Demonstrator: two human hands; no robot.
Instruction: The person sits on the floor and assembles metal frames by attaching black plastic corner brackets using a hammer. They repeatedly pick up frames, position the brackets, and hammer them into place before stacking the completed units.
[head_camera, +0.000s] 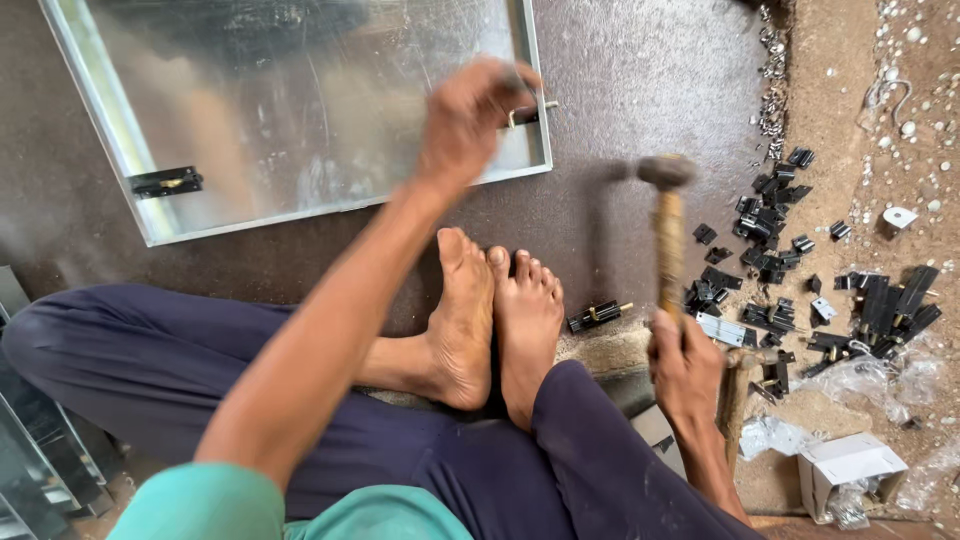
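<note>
On a dusty workshop floor, a seated person's left hand (470, 115) pinches a small latch fitting (528, 112) at the sheet-metal panel (300, 110) edge while the right hand (685, 365) clenches a raised wooden-handled hammer (667, 225) beside scattered black hardware (780, 250).

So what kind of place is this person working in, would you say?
Probably a small metal fabrication workshop, worked on the floor. The right hand holds a wooden-handled hammer, the left hand steadies a small fitting on a shiny framed sheet-metal panel, and a heap of small black metal latches lies alongside.
</note>
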